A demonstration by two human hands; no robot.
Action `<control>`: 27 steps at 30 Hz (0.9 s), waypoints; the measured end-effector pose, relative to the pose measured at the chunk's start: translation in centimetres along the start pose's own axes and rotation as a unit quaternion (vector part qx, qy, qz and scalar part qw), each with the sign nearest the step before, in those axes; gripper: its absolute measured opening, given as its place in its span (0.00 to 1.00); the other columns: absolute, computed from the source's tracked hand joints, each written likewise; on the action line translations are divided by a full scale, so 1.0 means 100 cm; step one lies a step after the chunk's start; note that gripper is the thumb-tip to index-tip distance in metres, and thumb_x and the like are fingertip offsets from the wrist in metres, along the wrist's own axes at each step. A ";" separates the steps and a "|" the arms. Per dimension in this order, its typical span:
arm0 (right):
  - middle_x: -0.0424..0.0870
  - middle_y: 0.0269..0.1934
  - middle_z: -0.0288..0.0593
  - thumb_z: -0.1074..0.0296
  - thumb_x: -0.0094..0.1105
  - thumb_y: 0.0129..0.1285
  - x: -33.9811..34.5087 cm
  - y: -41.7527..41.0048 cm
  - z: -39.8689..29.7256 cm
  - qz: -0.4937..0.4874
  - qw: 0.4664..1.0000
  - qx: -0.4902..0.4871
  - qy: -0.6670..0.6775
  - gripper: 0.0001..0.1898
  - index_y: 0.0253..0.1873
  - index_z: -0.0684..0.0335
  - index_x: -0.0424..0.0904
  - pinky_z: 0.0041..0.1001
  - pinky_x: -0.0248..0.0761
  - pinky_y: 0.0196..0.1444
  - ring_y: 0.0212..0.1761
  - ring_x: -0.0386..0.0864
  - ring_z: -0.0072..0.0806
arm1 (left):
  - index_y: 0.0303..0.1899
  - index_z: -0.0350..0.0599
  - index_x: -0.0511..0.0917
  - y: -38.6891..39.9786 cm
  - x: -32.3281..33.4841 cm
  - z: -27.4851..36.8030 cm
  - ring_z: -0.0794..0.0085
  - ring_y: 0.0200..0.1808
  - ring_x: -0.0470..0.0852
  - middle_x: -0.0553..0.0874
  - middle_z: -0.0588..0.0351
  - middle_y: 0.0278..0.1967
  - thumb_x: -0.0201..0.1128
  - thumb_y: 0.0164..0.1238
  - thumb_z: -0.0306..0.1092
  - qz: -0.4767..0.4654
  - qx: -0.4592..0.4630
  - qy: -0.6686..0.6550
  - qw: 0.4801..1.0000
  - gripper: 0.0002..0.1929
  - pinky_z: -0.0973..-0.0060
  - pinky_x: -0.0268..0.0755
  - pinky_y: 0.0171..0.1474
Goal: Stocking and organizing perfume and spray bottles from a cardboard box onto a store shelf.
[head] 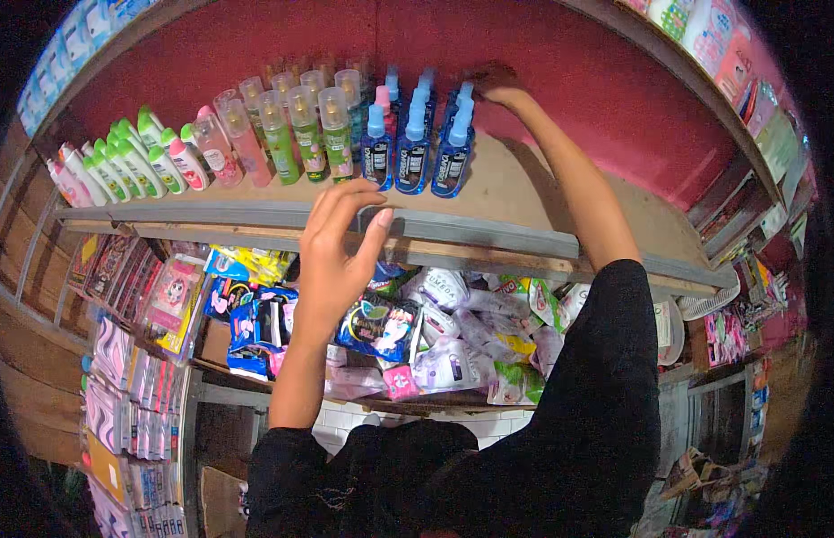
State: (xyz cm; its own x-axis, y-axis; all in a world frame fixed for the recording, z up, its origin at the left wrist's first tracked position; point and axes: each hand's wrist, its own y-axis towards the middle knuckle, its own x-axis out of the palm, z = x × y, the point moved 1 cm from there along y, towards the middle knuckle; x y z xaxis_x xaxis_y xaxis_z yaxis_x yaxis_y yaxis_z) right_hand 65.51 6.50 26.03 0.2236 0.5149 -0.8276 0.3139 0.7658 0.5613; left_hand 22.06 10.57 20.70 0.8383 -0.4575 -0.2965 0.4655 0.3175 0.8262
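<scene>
My left hand (343,232) is at the shelf's front edge, thumb and fingers apart and holding nothing visible. Its fingertips are by the foot of the leftmost front blue spray bottle (377,158); contact is unclear. My right arm reaches to the back of the shelf, where my right hand (495,82) is a dark blur beside the rearmost blue bottles, so its grip is hidden. Blue spray bottles with light blue caps stand in rows, including a front right one (452,165). One bottle with a pink cap (382,101) stands among them.
Clear-capped body mist bottles (302,134) and white lotion bottles with green caps (128,161) line the shelf's left. Its grey front edge (484,232) runs across my forearms. Below lie packets and pouches (450,363). Boxed goods (175,296) sit lower left. An upper shelf edge (699,87) curves overhead.
</scene>
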 end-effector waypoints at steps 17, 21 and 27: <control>0.86 0.32 0.41 0.44 0.62 0.62 -0.004 0.005 0.003 -0.060 0.986 0.097 0.121 0.23 0.42 0.62 0.84 0.28 0.77 0.38 0.31 0.84 0.26 | 0.40 0.36 0.81 0.000 -0.002 0.002 0.59 0.50 0.82 0.84 0.47 0.45 0.65 0.61 0.26 -0.008 0.007 0.000 1.000 0.07 0.68 0.71 0.54; 0.86 0.33 0.43 0.44 0.61 0.63 0.008 -0.002 0.013 0.018 0.973 0.064 0.222 0.23 0.44 0.62 0.85 0.28 0.77 0.39 0.32 0.84 0.27 | 0.40 0.36 0.81 0.000 -0.001 0.001 0.60 0.49 0.82 0.84 0.48 0.45 0.65 0.61 0.26 -0.006 0.016 0.000 1.000 0.07 0.69 0.72 0.53; 0.86 0.32 0.44 0.44 0.60 0.63 0.003 0.002 0.014 -0.019 0.939 0.005 0.343 0.24 0.43 0.63 0.85 0.27 0.77 0.37 0.30 0.84 0.26 | 0.39 0.36 0.80 0.000 0.000 0.003 0.61 0.49 0.82 0.84 0.48 0.45 0.64 0.61 0.26 -0.011 0.009 0.000 1.000 0.06 0.69 0.72 0.53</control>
State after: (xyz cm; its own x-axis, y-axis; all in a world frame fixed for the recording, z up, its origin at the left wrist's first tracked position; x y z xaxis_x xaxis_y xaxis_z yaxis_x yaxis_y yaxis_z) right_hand 66.96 6.28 25.94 -0.4345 0.6174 -0.6557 0.3185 0.7864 0.5293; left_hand 21.99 10.30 20.86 0.8281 -0.4636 -0.3150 0.4786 0.2925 0.8279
